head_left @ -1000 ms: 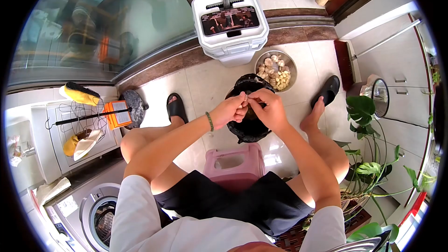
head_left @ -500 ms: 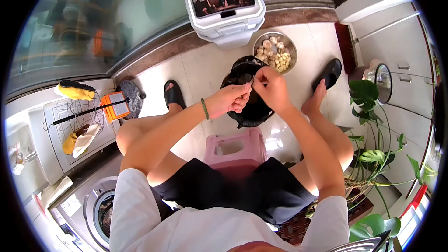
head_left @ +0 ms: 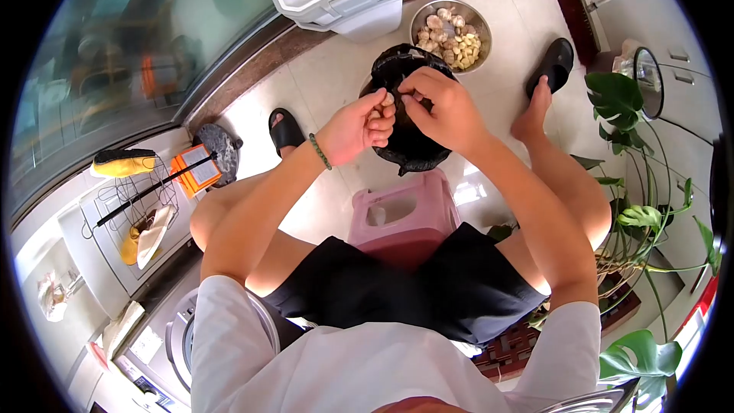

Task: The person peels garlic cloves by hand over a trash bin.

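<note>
Over a bin lined with a black bag [head_left: 411, 154], my left hand [head_left: 358, 128] pinches a small pale garlic clove [head_left: 388, 99] between thumb and curled fingers. My right hand [head_left: 449, 113] is just to its right, a small gap from the clove, with thumb and forefinger closed together. Whatever those fingertips hold, if anything, is too small to make out. Beyond the bin, a metal bowl [head_left: 486, 24] on the floor holds whole garlic bulbs [head_left: 434, 24] at its left and back, and pale yellowish cloves [head_left: 467, 50] at its front right.
A pink stool [head_left: 443, 210] stands between my knees. Behind the bin is a white-grey container [head_left: 355, 0] with a dark screen on it. A leafy plant [head_left: 615, 103] and cabinets are at right; a wire rack [head_left: 126, 199] and orange box [head_left: 195, 170] are at left.
The view has shifted, with the container now higher in frame. My hands have moved apart from each other, and the clove in my left fingers shows more clearly.
</note>
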A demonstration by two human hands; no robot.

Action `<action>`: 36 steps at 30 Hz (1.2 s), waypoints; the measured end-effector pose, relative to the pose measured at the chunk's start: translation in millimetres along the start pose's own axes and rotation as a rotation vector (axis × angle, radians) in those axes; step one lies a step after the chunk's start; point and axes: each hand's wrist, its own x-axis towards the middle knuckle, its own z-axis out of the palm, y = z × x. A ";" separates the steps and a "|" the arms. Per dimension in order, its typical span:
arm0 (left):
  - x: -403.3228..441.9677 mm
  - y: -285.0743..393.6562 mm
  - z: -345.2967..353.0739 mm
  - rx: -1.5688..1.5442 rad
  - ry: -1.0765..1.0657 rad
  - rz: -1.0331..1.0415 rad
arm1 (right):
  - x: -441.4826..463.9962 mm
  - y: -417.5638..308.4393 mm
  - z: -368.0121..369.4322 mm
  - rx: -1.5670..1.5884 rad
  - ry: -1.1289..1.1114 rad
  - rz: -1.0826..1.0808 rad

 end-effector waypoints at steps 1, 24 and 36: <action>1.4 -2.1 -1.3 0.066 0.052 0.016 | -0.7 0.1 0.1 0.008 -0.004 -0.020; -1.2 -5.3 8.3 0.768 0.223 0.307 | -1.9 4.1 3.6 0.032 0.034 -0.176; 4.8 -3.6 6.3 0.609 0.186 0.428 | 5.0 -10.9 9.0 0.183 -0.001 -0.002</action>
